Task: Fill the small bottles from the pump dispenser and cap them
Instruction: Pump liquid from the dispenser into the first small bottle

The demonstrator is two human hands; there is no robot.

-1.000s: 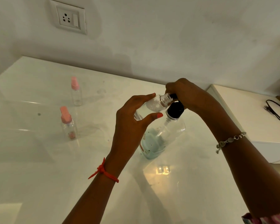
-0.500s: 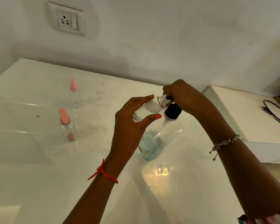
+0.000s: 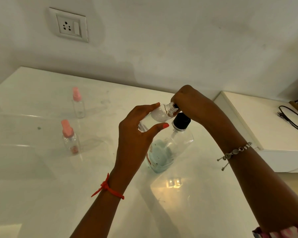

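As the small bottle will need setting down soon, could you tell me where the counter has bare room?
Free: the counter in front of the pump dispenser, and the stretch between it and the two pink-capped bottles. Crowded: atop the dispenser, where the left hand, right hand and small bottle meet.

left hand [image 3: 136, 134] is holding a small open bottle [image 3: 159, 115] tilted, mouth pointing to 2 o'clock | right hand [image 3: 189, 102] is curling over the top of the pump dispenser [image 3: 170, 148] | near pink-capped bottle [image 3: 70, 138] is standing at the dispenser's 9 o'clock, far pink-capped bottle [image 3: 78, 103] at 10 o'clock | cable [image 3: 292, 119] is lying at 3 o'clock
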